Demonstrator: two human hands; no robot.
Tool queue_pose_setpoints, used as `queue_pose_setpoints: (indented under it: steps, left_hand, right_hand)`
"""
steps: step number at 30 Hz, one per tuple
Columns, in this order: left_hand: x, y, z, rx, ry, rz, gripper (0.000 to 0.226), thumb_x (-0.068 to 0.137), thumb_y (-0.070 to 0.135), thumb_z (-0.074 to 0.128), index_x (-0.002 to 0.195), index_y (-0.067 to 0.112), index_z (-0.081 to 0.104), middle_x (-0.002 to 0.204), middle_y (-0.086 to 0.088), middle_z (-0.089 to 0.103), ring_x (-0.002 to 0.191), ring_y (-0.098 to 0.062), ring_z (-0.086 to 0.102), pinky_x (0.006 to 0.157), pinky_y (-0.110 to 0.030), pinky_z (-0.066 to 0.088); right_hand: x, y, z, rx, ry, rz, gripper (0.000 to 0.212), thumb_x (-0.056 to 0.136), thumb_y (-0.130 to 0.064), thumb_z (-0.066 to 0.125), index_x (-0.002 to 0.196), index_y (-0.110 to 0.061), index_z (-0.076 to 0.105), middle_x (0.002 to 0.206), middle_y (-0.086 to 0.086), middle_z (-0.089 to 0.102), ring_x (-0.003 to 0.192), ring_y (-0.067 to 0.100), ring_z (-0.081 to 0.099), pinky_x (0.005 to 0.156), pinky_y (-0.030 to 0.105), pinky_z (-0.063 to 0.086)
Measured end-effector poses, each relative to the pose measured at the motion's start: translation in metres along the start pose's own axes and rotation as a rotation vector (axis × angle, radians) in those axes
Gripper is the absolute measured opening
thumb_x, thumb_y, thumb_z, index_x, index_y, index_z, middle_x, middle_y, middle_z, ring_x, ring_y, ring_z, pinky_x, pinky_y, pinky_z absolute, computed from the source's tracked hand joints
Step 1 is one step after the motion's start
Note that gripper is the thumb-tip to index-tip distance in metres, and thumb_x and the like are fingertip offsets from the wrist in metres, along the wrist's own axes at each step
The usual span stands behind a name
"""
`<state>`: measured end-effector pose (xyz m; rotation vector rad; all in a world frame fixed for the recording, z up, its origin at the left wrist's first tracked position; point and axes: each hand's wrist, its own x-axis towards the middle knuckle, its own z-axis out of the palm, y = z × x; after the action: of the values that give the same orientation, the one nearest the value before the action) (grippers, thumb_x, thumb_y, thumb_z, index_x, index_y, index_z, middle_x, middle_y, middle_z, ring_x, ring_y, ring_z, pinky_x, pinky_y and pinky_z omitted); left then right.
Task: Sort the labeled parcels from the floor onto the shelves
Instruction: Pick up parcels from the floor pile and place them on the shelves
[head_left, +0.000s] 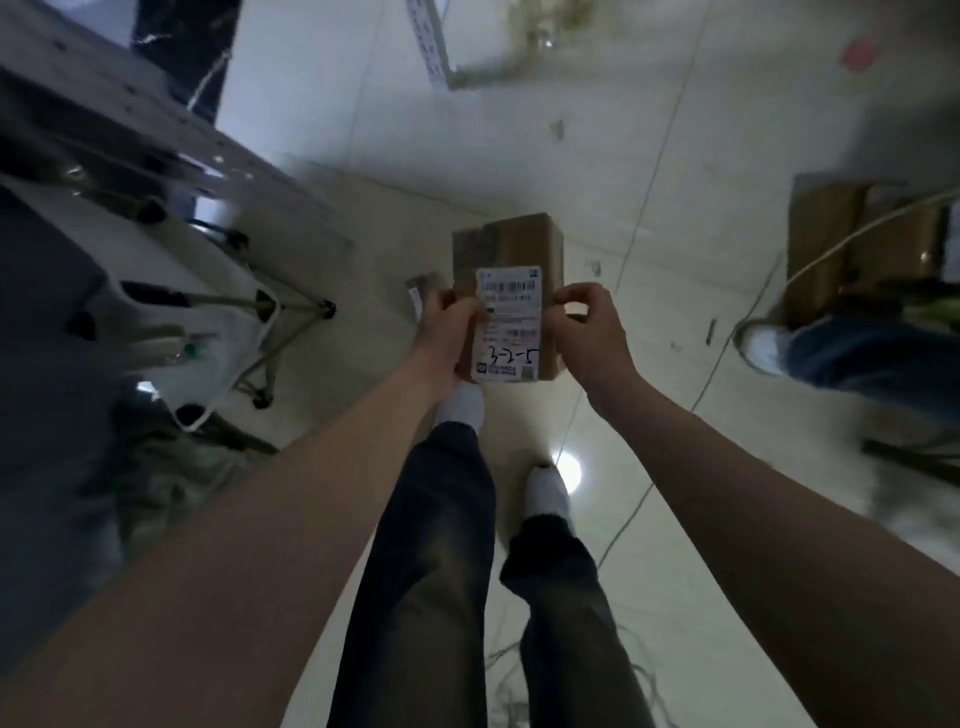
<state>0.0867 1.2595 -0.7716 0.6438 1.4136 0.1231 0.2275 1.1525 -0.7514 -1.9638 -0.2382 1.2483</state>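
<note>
A small brown cardboard parcel (511, 249) is held above the floor in front of me, its white label (508, 325) facing up with barcodes and a handwritten "3-2-5". My left hand (449, 332) grips the parcel's left side, thumb on the label's edge. My right hand (589, 332) grips its right side with fingers curled at the label's right edge. My legs and white shoes show below the parcel.
A grey metal shelf frame (156, 150) and a white plastic bag (208, 291) stand at the left. A larger brown box (852, 249) lies on the tiled floor at the right, by another person's shoe and jeans (831, 353). Cords trail across the floor (675, 156).
</note>
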Motion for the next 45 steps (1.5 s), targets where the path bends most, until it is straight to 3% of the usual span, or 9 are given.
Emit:
queue_pose_setpoints:
  steps: [6, 11, 15, 19, 25, 28, 32, 38, 45]
  left_hand:
    - [-0.186, 0.061, -0.057, -0.19, 0.157, 0.282, 0.023, 0.087, 0.02, 0.065, 0.107, 0.022, 0.055, 0.104, -0.006, 0.071, 0.078, -0.018, 0.075, 0.057, -0.03, 0.058]
    - [-0.348, 0.091, -0.135, -0.359, 0.269, 0.488, 0.041, 0.076, 0.031, 0.067, 0.113, 0.019, 0.054, 0.099, 0.001, 0.076, 0.078, -0.013, 0.077, 0.056, -0.029, 0.058]
    - [-0.466, 0.081, -0.192, -0.461, 0.382, 0.647, 0.031, 0.088, 0.024, 0.066, 0.114, 0.017, 0.05, 0.099, 0.001, 0.073, 0.08, -0.01, 0.075, 0.066, -0.037, 0.061]
    - [-0.569, 0.05, -0.233, -0.568, 0.428, 0.782, 0.038, 0.083, 0.034, 0.068, 0.116, 0.025, 0.051, 0.107, 0.008, 0.075, 0.095, -0.013, 0.074, 0.078, -0.051, 0.064]
    - [-0.679, -0.005, -0.299, -0.626, 0.594, 0.987, 0.057, 0.077, 0.037, 0.072, 0.127, 0.035, 0.045, 0.136, 0.012, 0.056, 0.124, -0.003, 0.056, 0.095, -0.036, 0.056]
    - [-0.729, -0.033, -0.346, -0.574, 0.66, 1.059, 0.045, 0.082, 0.027, 0.075, 0.12, 0.028, 0.052, 0.126, 0.014, 0.062, 0.116, 0.003, 0.059, 0.095, -0.031, 0.056]
    - [-0.787, -0.064, -0.403, -0.535, 0.766, 1.083, 0.027, 0.087, 0.017, 0.079, 0.104, 0.026, 0.06, 0.12, 0.008, 0.068, 0.117, -0.008, 0.063, 0.098, -0.053, 0.056]
    - [-0.844, -0.101, -0.473, -0.536, 0.899, 1.108, 0.036, 0.083, 0.009, 0.083, 0.106, 0.019, 0.057, 0.117, -0.005, 0.07, 0.112, -0.02, 0.067, 0.083, -0.031, 0.061]
    - [-0.887, -0.129, -0.527, -0.643, 1.13, 1.111, 0.04, 0.076, 0.013, 0.09, 0.104, 0.017, 0.061, 0.096, 0.007, 0.073, 0.091, -0.003, 0.072, 0.085, -0.033, 0.062]
  right_hand:
    - [-0.144, -0.136, 0.015, 0.014, -0.164, -0.296, 0.035, 0.1, -0.026, 0.054, 0.134, -0.019, 0.048, 0.121, 0.002, 0.059, 0.092, -0.001, 0.066, 0.067, 0.016, 0.054]
    - [-0.279, -0.212, 0.066, 0.051, -0.318, -0.484, 0.045, 0.097, -0.045, 0.05, 0.13, -0.017, 0.059, 0.131, 0.014, 0.061, 0.116, 0.027, 0.064, 0.091, 0.04, 0.057]
    - [-0.383, -0.246, 0.115, 0.116, -0.395, -0.622, 0.033, 0.099, -0.041, 0.045, 0.118, -0.021, 0.063, 0.125, 0.016, 0.062, 0.105, 0.019, 0.063, 0.082, 0.032, 0.053]
    - [-0.483, -0.259, 0.156, 0.137, -0.455, -0.749, 0.023, 0.101, -0.042, 0.046, 0.108, -0.032, 0.066, 0.105, -0.009, 0.067, 0.096, 0.004, 0.065, 0.077, 0.027, 0.053]
    - [-0.613, -0.249, 0.212, 0.196, -0.515, -0.972, 0.025, 0.1, -0.039, 0.048, 0.106, -0.021, 0.064, 0.094, -0.021, 0.066, 0.092, 0.003, 0.063, 0.076, 0.017, 0.048]
    - [-0.67, -0.24, 0.238, 0.216, -0.604, -0.989, 0.02, 0.102, -0.037, 0.049, 0.105, -0.023, 0.063, 0.091, -0.018, 0.064, 0.089, 0.009, 0.06, 0.078, 0.029, 0.047]
    - [-0.737, -0.239, 0.277, 0.242, -0.672, -1.008, 0.022, 0.102, -0.032, 0.047, 0.106, -0.02, 0.064, 0.095, -0.004, 0.065, 0.092, 0.016, 0.061, 0.08, 0.036, 0.049]
    - [-0.812, -0.238, 0.332, 0.201, -0.871, -0.993, 0.021, 0.101, -0.03, 0.049, 0.099, -0.019, 0.067, 0.082, -0.015, 0.069, 0.076, 0.002, 0.064, 0.065, 0.016, 0.049]
    - [-0.861, -0.251, 0.394, 0.027, -1.199, -0.859, 0.031, 0.099, -0.043, 0.049, 0.105, -0.029, 0.077, 0.107, -0.002, 0.078, 0.102, 0.017, 0.074, 0.081, 0.035, 0.057]
